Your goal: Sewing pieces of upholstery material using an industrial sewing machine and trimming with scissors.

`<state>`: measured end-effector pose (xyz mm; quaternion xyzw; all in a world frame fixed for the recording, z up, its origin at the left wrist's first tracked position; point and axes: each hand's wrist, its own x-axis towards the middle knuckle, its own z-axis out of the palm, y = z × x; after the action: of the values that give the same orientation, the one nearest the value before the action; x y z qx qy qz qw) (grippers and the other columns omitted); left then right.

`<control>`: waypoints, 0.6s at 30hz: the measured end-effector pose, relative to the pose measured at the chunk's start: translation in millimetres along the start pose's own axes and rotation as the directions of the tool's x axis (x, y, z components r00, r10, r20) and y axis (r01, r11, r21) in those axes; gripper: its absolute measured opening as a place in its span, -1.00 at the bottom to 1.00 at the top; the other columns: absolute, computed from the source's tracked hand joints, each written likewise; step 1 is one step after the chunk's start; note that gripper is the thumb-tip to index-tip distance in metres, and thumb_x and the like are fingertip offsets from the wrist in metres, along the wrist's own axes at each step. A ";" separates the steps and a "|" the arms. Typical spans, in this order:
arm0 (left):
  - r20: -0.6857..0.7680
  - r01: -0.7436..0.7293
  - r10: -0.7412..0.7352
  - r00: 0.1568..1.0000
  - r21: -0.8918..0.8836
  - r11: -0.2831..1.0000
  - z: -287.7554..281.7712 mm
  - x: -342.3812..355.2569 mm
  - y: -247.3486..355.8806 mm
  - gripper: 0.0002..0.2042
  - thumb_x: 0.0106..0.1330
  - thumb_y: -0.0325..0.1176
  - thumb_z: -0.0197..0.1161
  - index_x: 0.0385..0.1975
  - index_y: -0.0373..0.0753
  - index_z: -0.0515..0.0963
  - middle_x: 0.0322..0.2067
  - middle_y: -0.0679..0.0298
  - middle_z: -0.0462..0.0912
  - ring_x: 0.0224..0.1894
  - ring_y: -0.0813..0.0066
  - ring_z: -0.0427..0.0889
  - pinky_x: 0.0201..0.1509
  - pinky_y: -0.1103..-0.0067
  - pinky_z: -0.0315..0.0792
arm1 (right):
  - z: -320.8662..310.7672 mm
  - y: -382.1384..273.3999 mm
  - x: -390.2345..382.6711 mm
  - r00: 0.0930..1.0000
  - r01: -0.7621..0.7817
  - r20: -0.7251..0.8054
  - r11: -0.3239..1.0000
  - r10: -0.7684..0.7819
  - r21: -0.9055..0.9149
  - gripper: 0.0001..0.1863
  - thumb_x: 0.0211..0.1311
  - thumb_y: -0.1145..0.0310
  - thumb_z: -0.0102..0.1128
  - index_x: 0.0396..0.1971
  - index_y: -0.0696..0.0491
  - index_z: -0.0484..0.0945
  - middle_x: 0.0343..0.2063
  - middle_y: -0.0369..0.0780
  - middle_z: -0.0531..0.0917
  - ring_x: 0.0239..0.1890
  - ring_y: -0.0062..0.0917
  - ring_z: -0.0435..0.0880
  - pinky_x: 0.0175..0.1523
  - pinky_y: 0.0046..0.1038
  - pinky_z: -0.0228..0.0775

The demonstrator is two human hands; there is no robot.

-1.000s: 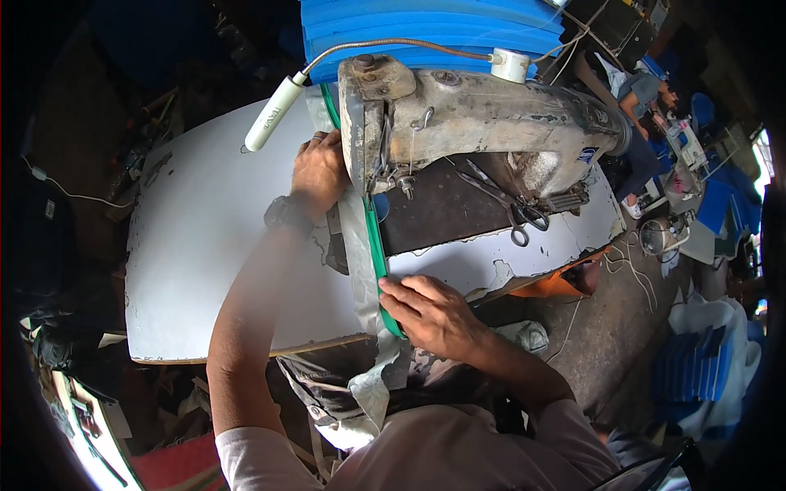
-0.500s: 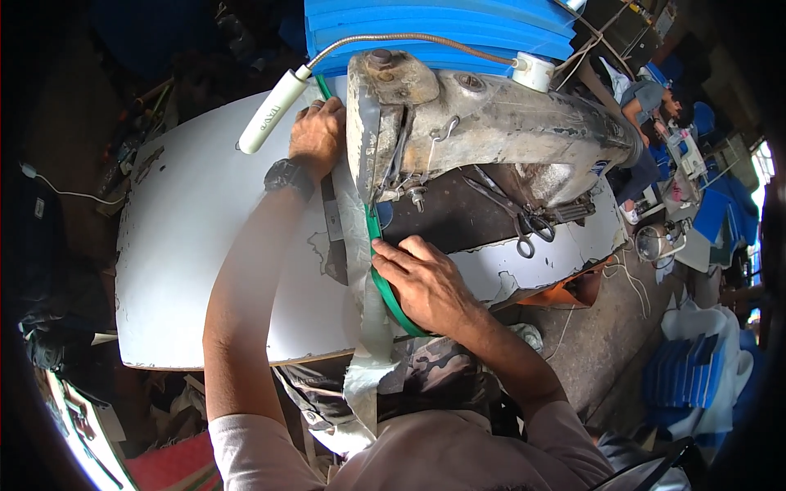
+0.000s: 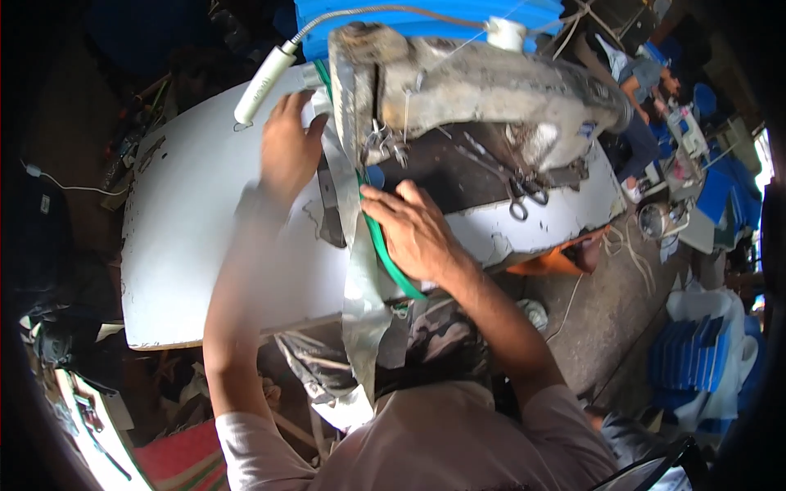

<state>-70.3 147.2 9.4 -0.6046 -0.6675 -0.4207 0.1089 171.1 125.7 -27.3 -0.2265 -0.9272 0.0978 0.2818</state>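
At the worn sewing machine, my right hand grips the green strip just below the needle, fingertips close to the presser foot. A silvery-grey band runs beside the green strip and hangs over the table's front edge. My left hand is open, thumb apart from the fingers, left of the machine head and near the band's far part. Its wrist is blurred. Open scissors lie on the dark machine bed.
A white worktable, blue sheets behind the machine, a lamp on a bendable neck. At right, a co-worker bends beside another machine; blue panels stand below. An orange item shows under the table's edge.
My right hand has moved up along the green strip toward the needle. My left hand has let go of the strip's far part and shifted left, its fingers spreading.
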 end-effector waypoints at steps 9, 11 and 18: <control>0.283 0.610 -0.540 0.792 -0.341 0.716 -102.0 -307.6 109.4 -0.59 0.34 -0.17 0.47 -0.03 -0.37 0.57 -0.09 0.08 0.66 -0.07 0.23 0.63 0.08 0.32 0.51 | 7.6 6.1 0.2 1.000 0.014 -0.020 0.999 -0.014 0.032 -0.67 0.26 0.55 0.18 0.03 0.13 0.63 0.17 -0.12 0.68 -0.10 -0.23 0.56 0.15 -0.26 0.42; 0.572 0.698 -0.436 0.694 -0.389 0.601 -100.2 -330.0 118.0 -0.73 0.34 -0.33 0.47 -0.21 -0.45 0.63 -0.45 0.09 0.74 -0.41 0.38 0.69 -0.23 0.45 0.58 | 0.0 3.6 -3.8 0.999 -0.033 -0.025 0.994 0.035 0.102 -0.65 0.29 0.54 0.19 0.08 0.16 0.61 0.12 -0.07 0.68 -0.09 -0.16 0.59 0.14 -0.19 0.45; 0.730 0.119 0.305 0.612 -0.466 0.877 -212.4 -307.0 212.1 -0.79 0.26 -0.36 0.43 -0.24 -0.36 0.64 -0.60 0.10 0.59 -0.50 0.09 0.69 -0.38 0.30 0.59 | -75.9 -102.6 -133.6 0.868 -0.459 0.451 0.683 0.208 0.569 -0.38 0.55 -0.09 0.04 -0.66 0.06 0.45 -0.81 -0.26 0.34 -0.70 -0.51 0.41 -0.48 -0.37 0.29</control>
<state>118.4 -237.8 31.9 -0.7688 -0.4901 -0.2554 -0.3216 275.3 -23.8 2.8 -0.2589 -0.8080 0.5075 0.1504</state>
